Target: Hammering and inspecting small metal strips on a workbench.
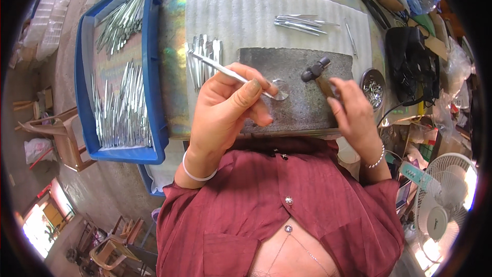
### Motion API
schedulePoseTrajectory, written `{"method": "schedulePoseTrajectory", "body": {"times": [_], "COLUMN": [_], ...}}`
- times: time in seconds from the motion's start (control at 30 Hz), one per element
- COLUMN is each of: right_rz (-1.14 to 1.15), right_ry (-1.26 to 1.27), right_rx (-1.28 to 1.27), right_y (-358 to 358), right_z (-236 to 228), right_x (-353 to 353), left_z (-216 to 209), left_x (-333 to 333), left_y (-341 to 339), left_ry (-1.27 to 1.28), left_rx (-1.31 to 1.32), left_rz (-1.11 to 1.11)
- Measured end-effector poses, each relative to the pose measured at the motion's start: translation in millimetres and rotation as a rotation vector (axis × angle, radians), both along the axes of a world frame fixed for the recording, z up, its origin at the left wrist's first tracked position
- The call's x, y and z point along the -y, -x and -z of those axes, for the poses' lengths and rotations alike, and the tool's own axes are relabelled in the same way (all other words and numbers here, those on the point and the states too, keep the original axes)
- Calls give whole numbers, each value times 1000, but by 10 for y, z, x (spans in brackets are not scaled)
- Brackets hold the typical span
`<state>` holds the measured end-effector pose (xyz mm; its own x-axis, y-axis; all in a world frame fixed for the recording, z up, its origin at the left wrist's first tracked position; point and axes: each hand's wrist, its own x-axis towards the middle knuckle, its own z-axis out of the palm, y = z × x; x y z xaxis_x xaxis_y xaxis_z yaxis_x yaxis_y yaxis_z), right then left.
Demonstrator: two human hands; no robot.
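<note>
My left hand [230, 97] pinches a slender silver metal piece [215, 65] between thumb and fingers, above a dark grey stone block [302, 113]. Close by its lower end is a shiny, roundish patch [279, 90], whose kind I cannot make out. My right hand [354, 110] is loosely closed round the wooden handle of a hammer [316, 69]. The hammer's dark head is over the right part of the block. Beneath my palm, the rest of the handle is hidden.
Left stands a blue tray [159, 72] with many slim metal pieces. More metal pieces [302, 23] lie on white foam sheeting [230, 7]. To the right are a round dish [363, 84] of small shiny bits, a black bag [410, 61] and a white fan [446, 190].
</note>
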<state>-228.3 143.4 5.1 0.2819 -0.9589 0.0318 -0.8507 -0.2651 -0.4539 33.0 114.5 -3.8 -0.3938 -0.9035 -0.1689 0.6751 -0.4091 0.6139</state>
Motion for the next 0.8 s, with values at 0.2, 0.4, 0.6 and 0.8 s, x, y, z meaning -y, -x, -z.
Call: {"method": "schedulePoseTrajectory", "body": {"times": [0.2, 0.4, 0.6, 0.8], "right_rz": [359, 337, 250, 126], "right_ry": [63, 12, 28, -439], "right_rx": [9, -257, -116, 745], "right_y": [684, 906, 1032, 141], "right_z": [311, 787, 518, -465], "right_x": [880, 1516, 1409, 436], "left_z": [-185, -175, -190, -94], "left_x": [-94, -235, -245, -173], "left_y": [26, 16, 61, 105], "left_ry": [137, 161, 198, 247], "left_rx": [465, 482, 681, 676], "left_rz": [-5, 3, -23, 133]}}
